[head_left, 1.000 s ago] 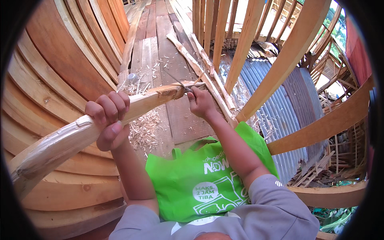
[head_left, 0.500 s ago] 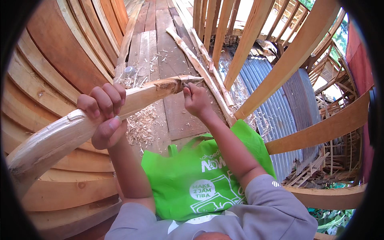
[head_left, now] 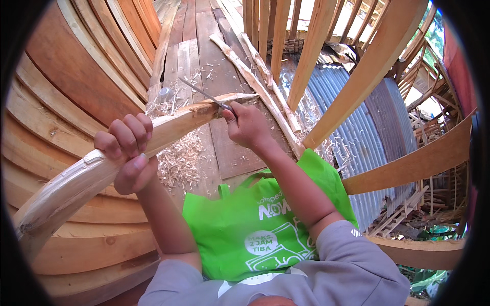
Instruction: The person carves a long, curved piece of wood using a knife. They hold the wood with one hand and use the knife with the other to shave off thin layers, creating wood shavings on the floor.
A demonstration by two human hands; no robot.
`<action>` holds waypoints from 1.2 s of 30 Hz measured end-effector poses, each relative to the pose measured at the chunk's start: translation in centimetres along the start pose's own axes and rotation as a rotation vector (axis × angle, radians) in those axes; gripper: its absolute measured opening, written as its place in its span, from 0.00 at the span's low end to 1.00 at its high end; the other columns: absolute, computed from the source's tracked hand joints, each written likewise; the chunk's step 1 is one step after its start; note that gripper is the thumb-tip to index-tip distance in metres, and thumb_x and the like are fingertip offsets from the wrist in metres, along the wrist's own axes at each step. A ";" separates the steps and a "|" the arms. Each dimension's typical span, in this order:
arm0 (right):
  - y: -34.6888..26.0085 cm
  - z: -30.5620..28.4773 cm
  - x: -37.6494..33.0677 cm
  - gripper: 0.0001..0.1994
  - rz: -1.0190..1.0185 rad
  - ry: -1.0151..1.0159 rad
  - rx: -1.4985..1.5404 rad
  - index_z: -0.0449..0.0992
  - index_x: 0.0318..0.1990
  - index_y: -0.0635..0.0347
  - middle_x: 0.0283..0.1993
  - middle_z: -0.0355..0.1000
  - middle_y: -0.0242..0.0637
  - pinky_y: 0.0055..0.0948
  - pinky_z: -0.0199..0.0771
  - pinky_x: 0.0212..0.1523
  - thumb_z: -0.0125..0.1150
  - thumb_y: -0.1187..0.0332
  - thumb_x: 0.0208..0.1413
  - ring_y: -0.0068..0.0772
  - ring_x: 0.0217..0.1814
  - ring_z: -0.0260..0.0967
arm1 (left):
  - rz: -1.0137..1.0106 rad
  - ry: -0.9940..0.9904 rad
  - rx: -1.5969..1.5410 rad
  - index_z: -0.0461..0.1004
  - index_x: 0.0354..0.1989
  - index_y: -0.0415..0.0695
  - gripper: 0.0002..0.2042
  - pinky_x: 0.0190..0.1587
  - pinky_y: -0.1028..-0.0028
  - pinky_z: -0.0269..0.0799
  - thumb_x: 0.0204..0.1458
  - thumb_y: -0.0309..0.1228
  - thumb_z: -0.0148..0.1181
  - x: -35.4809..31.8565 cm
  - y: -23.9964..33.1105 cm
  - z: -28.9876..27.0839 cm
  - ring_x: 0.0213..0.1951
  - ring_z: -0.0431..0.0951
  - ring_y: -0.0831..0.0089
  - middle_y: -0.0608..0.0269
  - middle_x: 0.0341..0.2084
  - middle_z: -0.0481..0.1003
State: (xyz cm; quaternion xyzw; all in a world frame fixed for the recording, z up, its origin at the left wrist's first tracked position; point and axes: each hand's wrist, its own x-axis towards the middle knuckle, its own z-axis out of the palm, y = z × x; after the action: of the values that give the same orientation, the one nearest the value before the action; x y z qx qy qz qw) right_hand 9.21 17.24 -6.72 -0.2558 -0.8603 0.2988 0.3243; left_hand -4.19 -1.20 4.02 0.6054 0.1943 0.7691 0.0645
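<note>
A long, curved, bark-stripped wooden pole [head_left: 178, 126] crosses in front of me, from the lower left to a thin, tapering tip near the middle. My left hand [head_left: 127, 150] is wrapped round its thicker part. Close to the tapered end, my right hand [head_left: 247, 127] is closed on the handle of a knife [head_left: 203, 93]. The slim blade points up and to the left, crossing over the wood's upper edge. The handle is mostly hidden in my fingers. A green bag [head_left: 265, 229] with white print lies over my lap, under my forearms.
Wood shavings [head_left: 181, 162] are heaped on the plank floor [head_left: 206, 51] beneath the pole. A small clear cup [head_left: 165, 94] stands beside them. Two stripped poles [head_left: 245, 74] lie farther right. Curved planks [head_left: 56, 102] wall the left; upright ribs [head_left: 311, 53] and corrugated metal sheets [head_left: 352, 132] are at right.
The knife blade, earlier hardly visible against the wood, now stands out above it, pointing up-left. My right hand has turned and shifted slightly left; my left hand keeps its grip.
</note>
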 end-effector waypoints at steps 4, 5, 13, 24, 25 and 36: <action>6.9 1.1 2.1 0.18 0.201 0.028 0.081 0.71 0.27 0.64 0.22 0.69 0.54 0.49 0.64 0.29 0.50 0.59 0.63 0.62 0.27 0.68 | -0.005 0.023 -0.008 0.59 0.30 0.54 0.15 0.37 0.73 0.54 0.33 0.22 0.50 0.5 -0.2 0.9 0.27 0.56 0.76 0.72 0.22 0.57; 5.2 1.2 2.2 0.17 0.176 -0.009 0.051 0.73 0.28 0.63 0.25 0.71 0.54 0.49 0.66 0.32 0.50 0.59 0.63 0.60 0.30 0.70 | 0.004 0.002 -0.007 0.59 0.30 0.54 0.15 0.36 0.73 0.54 0.33 0.22 0.50 0.6 -0.1 0.4 0.27 0.56 0.76 0.72 0.22 0.57; 5.1 0.7 1.9 0.16 0.142 0.008 0.029 0.74 0.29 0.62 0.23 0.71 0.53 0.49 0.64 0.29 0.51 0.59 0.63 0.59 0.27 0.69 | -0.018 -0.048 -0.015 0.60 0.30 0.55 0.15 0.36 0.74 0.54 0.34 0.22 0.51 0.2 -0.1 -0.1 0.26 0.56 0.76 0.74 0.21 0.57; 4.1 1.0 0.1 0.16 -0.043 0.006 0.047 0.72 0.29 0.63 0.24 0.70 0.54 0.51 0.63 0.30 0.51 0.59 0.64 0.61 0.30 0.70 | -0.013 -0.055 -0.017 0.59 0.30 0.55 0.14 0.37 0.73 0.55 0.34 0.23 0.52 0.1 -0.1 -0.4 0.27 0.57 0.76 0.73 0.22 0.57; 5.9 2.0 0.0 0.16 0.024 0.042 0.054 0.71 0.29 0.63 0.23 0.70 0.54 0.51 0.63 0.29 0.51 0.59 0.64 0.62 0.29 0.69 | -0.012 -0.051 -0.021 0.59 0.30 0.54 0.14 0.37 0.73 0.55 0.34 0.23 0.52 0.1 -0.1 -0.3 0.27 0.56 0.76 0.73 0.22 0.57; 9.7 2.9 1.0 0.18 0.278 0.097 -0.164 0.72 0.33 0.65 0.25 0.70 0.58 0.52 0.64 0.31 0.49 0.58 0.65 0.59 0.29 0.71 | 0.021 -0.044 -0.050 0.57 0.30 0.52 0.16 0.33 0.71 0.57 0.33 0.20 0.53 0.5 -0.5 -0.1 0.25 0.59 0.74 0.70 0.22 0.59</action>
State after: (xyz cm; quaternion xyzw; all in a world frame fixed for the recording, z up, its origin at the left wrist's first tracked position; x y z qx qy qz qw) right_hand 8.89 23.59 -14.66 -0.4119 -0.8214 0.2569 0.2994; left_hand -4.49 -0.62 4.32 0.6223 0.1672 0.7610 0.0755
